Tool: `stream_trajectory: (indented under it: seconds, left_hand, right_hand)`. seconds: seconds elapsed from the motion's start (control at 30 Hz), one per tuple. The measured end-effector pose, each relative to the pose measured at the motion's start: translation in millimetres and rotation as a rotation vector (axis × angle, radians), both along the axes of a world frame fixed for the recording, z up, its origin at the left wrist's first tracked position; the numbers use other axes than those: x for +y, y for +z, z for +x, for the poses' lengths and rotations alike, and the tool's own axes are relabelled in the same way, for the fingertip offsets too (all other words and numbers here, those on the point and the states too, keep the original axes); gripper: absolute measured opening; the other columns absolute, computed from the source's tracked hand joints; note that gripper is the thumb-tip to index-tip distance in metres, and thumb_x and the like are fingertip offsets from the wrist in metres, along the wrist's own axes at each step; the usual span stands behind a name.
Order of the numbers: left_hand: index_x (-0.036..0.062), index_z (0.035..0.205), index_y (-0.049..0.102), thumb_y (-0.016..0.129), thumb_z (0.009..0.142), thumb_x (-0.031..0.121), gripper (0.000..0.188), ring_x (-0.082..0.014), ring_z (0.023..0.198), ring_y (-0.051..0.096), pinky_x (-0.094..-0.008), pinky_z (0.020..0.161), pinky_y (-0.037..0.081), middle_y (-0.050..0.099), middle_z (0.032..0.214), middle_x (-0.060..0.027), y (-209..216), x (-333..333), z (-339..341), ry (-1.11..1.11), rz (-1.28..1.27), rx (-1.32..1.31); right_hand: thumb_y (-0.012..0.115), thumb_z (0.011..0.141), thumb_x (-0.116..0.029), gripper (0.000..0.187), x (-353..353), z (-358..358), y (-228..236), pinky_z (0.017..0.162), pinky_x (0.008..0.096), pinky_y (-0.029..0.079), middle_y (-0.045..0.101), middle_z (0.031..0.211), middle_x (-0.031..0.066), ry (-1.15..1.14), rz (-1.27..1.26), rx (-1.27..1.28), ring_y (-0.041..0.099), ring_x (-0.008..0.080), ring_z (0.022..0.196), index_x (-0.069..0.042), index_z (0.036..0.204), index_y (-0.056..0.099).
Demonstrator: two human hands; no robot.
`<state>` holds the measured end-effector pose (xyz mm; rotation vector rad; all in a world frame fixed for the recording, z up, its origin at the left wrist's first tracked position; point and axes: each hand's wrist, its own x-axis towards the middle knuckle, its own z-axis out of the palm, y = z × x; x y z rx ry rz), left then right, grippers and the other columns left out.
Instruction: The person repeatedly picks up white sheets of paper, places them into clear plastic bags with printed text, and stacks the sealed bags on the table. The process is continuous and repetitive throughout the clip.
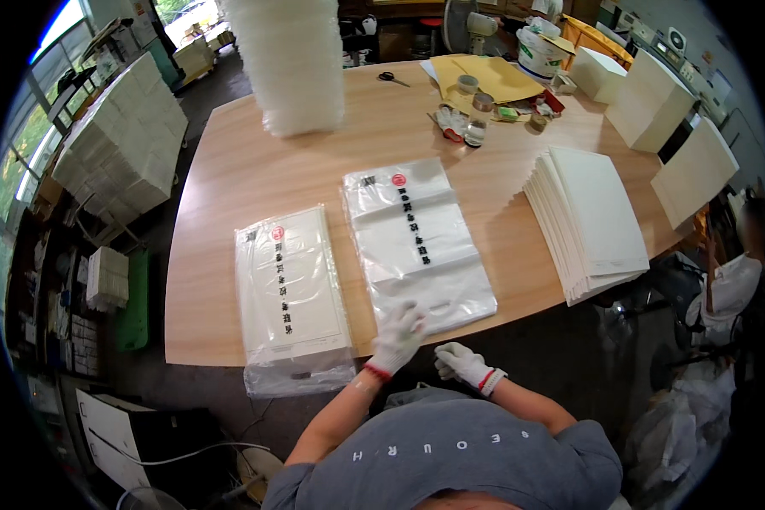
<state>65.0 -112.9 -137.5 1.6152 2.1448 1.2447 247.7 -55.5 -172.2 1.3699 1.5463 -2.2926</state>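
Observation:
A stack of flat clear plastic bags [450, 246] with black print and a red round mark lies in front of me on the table. My left hand [398, 338], in a white knit glove with a red cuff, is over the near edge of that stack, fingers loosely bent and apart, gripping nothing. Close by, just off the table's front edge, my right hand [462, 365] wears a matching glove; its fingers are curled together, with nothing visible in them. To the left, a similar bag [293, 285] holds cream paper sheets, its near end overhanging the edge. A fanned stack of white paper folders [591, 225] rests at the right.
A tall pile of bubble wrap [293, 68] stands at the far left of the wooden table [204, 280]. Scissors [393, 79], jars [476, 127], yellow envelopes [493, 78] and upright white boards [648, 102] occupy the far side. Stacked white bundles [123, 136] stand left on the floor.

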Motion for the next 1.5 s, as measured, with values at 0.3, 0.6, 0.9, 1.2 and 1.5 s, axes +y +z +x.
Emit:
stream_trajectory:
  seconds: [0.3, 0.6, 0.9, 1.2, 1.5]
  left_hand:
    - [0.0074, 0.086, 0.059, 0.058, 0.076, 0.025, 0.02, -0.0314, 0.08, 0.057, -0.0384, 0.073, 0.042, 0.061, 0.077, -0.0149, -45, 95, -10, -0.15, -0.338, 0.022]
    - [0.0016, 0.085, 0.056, 0.052, 0.078, 0.011, 0.012, -0.0215, 0.07, 0.061, -0.0324, 0.063, 0.046, 0.062, 0.071, -0.0121, -22, 107, -41, -0.092, -0.295, -0.416]
    - [0.003, 0.094, 0.053, 0.05, 0.089, 0.015, 0.013, -0.003, 0.054, 0.042, -0.0175, 0.049, 0.036, 0.061, 0.076, -0.0029, 73, 147, -83, -0.145, -0.248, -0.91]
    - [-0.0039, 0.12, 0.044, 0.055, 0.085, 0.008, 0.039, -0.0096, 0.065, 0.056, -0.0224, 0.061, 0.046, 0.062, 0.084, -0.0073, 124, 152, -66, -0.382, -0.238, -0.438]
    - [0.0012, 0.11, 0.053, 0.065, 0.074, 0.009, 0.039, -0.0278, 0.087, 0.058, -0.0363, 0.075, 0.047, 0.061, 0.095, -0.0106, 144, 109, -48, -0.087, 0.197, 0.46]
  right_hand:
    - [0.049, 0.092, -0.023, 0.031, 17, 51, 23, 0.061, 0.0263, 0.05, 0.057, 0.081, 0.0059, -0.153, 0.066, 0.102, 0.056, 0.0109, 0.065, 0.0, 0.113, 0.048]
    - [0.06, 0.085, -0.027, 0.034, 105, -74, 1, 0.072, 0.0319, 0.048, 0.06, 0.09, 0.0082, -0.284, 0.421, 0.345, 0.057, 0.0168, 0.078, 0.0, 0.105, 0.056]
    - [0.061, 0.071, -0.003, 0.024, 88, -79, 124, 0.08, 0.041, 0.044, 0.056, 0.091, 0.0155, -0.071, 1.863, 0.481, 0.052, 0.0347, 0.093, -0.002, 0.092, 0.051]
    - [0.053, 0.083, -0.015, 0.025, 120, -101, 19, 0.075, 0.0375, 0.046, 0.06, 0.094, 0.0155, 0.31, 1.553, 0.184, 0.058, 0.0288, 0.087, -0.003, 0.104, 0.056]
    - [0.061, 0.073, -0.014, 0.039, 184, 126, 141, 0.088, 0.0391, 0.044, 0.054, 0.111, 0.0173, 0.219, 1.89, -0.465, 0.051, 0.0339, 0.105, -0.001, 0.109, 0.055]
